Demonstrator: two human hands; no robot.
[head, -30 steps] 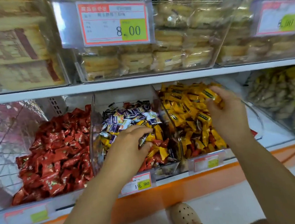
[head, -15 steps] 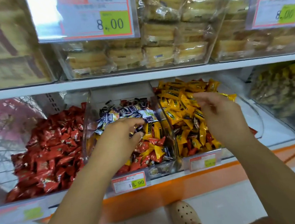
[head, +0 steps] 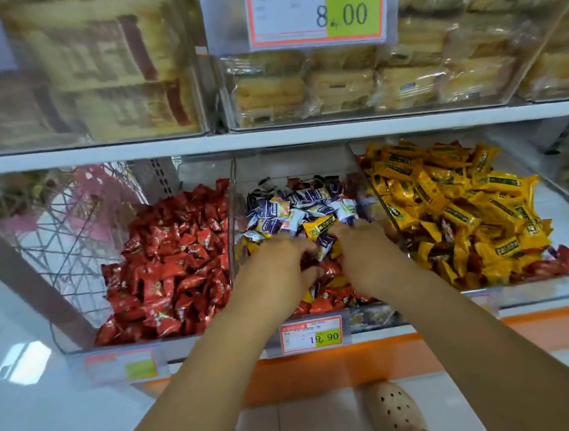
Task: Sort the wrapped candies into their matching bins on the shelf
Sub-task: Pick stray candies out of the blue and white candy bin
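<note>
While both hands are buried in the same pile, it's hard to say what they've got. The left hand (head: 274,274) and right hand (head: 373,259) sit nearly touching, fingers curled down into the wrappers, and I can't tell if either is pinching anything.

Just past the fingertips a yellow foil-wrapped candy (head: 318,230) lies on the purple-and-white wrapped candies (head: 296,210), with red strays (head: 321,303) below the wrists, all in the clear plastic middle bin (head: 289,165). Left of the left hand is the heap of red foil-wrapped candies (head: 177,266), and right of the right hand are the yellow bar-shaped candies (head: 447,208).

The risk as I see it: grabbing blind scoops up mixed colours, so a purple one rides along into the wrong bin. Loose pieces could also slip over the low front edge.
</note>
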